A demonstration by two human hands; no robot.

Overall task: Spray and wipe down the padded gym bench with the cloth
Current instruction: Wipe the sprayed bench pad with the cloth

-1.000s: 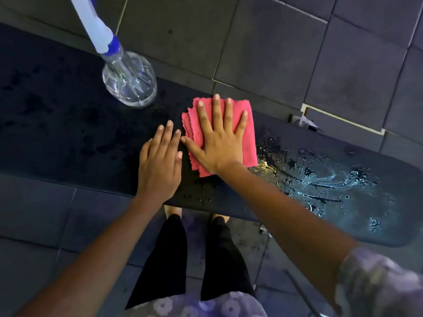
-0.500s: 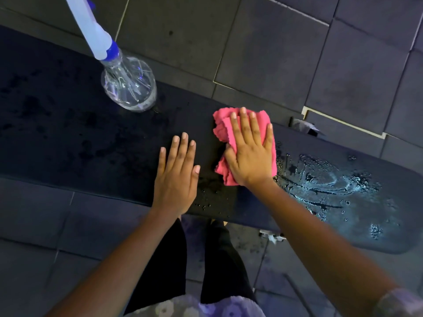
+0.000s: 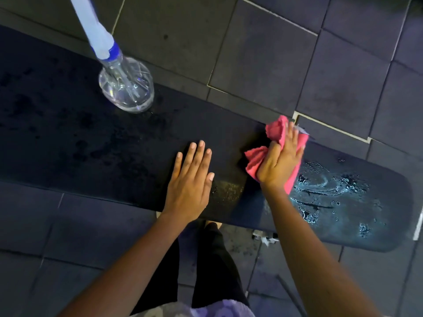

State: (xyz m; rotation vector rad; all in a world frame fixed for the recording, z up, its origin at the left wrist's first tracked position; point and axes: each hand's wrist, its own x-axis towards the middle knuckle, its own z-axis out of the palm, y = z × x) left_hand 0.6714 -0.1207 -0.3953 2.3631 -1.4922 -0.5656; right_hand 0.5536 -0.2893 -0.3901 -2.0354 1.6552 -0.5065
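Now right hand [image 3: 280, 162], gripping the cloth [image 3: 254, 159], has slid rightward; left hand [image 3: 190, 179] stays flat.

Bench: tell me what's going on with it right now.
A person is wiping the padded bench with a pink cloth. The right hand holds the bunched cloth down on the pad near its far edge, just beside a wet patch of beaded droplets toward the bench's right end. The left hand rests flat on the pad, fingers straight. A clear spray bottle stands on the bench to the left, untouched.
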